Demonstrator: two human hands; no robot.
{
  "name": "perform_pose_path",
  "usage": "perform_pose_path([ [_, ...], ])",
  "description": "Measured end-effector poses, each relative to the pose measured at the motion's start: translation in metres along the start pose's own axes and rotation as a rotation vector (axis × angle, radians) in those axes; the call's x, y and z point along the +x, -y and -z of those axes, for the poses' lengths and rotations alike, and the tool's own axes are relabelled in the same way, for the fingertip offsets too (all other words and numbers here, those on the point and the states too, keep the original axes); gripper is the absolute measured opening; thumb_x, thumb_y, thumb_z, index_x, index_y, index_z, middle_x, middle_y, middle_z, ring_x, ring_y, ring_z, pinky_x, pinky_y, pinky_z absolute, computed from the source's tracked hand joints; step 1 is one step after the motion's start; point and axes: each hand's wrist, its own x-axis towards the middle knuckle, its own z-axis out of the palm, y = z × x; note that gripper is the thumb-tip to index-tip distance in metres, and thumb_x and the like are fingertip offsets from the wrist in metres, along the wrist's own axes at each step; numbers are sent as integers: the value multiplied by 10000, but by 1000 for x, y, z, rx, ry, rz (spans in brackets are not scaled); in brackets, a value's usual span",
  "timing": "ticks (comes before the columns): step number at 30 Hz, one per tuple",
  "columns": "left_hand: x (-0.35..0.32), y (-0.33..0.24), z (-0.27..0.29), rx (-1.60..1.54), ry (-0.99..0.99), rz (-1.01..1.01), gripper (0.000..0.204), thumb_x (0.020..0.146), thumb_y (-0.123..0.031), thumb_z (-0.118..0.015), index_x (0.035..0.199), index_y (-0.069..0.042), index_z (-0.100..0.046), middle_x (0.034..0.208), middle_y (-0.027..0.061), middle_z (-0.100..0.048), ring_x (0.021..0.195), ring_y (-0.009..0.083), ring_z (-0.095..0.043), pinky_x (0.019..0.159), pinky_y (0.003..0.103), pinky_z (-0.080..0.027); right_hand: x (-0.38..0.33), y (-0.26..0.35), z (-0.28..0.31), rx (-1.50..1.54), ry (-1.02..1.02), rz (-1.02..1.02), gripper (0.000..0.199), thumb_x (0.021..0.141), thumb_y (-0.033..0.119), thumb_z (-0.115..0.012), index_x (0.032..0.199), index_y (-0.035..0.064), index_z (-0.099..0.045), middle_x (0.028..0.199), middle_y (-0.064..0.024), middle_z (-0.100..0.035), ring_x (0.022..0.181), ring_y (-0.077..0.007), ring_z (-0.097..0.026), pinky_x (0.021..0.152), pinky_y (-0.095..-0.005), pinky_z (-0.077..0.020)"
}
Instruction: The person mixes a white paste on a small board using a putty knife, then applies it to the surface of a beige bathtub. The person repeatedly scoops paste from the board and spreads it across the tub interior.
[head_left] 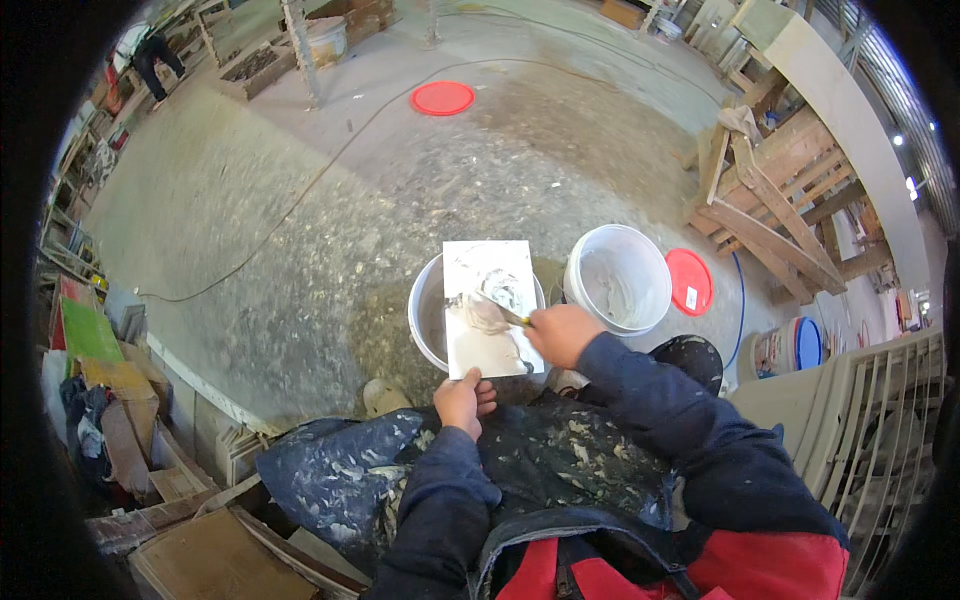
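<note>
A white rectangular board [460, 262] lies across the top of a white bucket [424, 318], covering most of its mouth. Grey-beige paste [487, 318] is heaped and smeared on the board, with dark streaks around it. My left hand [462, 403] grips the board's near edge, thumb on top. In my right hand [566, 335] is the handle of a putty knife [512, 317], its blade in the paste. Most of the blade is hidden by paste. To the right stands a second white bucket [618, 280], its inner wall coated with pale residue.
A red lid [689, 281] lies right of the second bucket, another red lid [442, 98] farther off. A cable [330, 165] crosses the stained floor. Wooden frames [780, 190] stand at right, a blue-lidded bucket [785, 347] below them. Boards and cardboard [215, 560] crowd the lower left. A person [150, 55] bends far left.
</note>
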Motion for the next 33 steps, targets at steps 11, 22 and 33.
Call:
perform_pose_path([
  [11,0,8,-8,-4,9,-2,264,985,-250,-634,1085,-7,-608,879,101,-672,765,249,-676,623,400,-564,-12,14,11,-30,-6,54,309,932,271,-537,906,35,-735,874,-228,-712,818,-395,-703,786,-513,-547],
  [22,0,7,-10,3,9,7,280,984,-254,-634,1108,-5,-608,893,107,-667,757,248,-669,636,398,-568,-7,5,-1,-50,-76,67,276,934,245,-542,946,26,-710,805,-214,-705,800,-404,-701,754,-510,-554],
  [33,-6,2,-12,16,12,4,276,987,-246,-625,1114,-2,-598,906,109,-669,774,243,-671,656,400,-567,1,1,-8,-16,-142,-35,346,948,310,-540,935,25,-736,837,-223,-704,817,-400,-692,769,-518,-540],
])
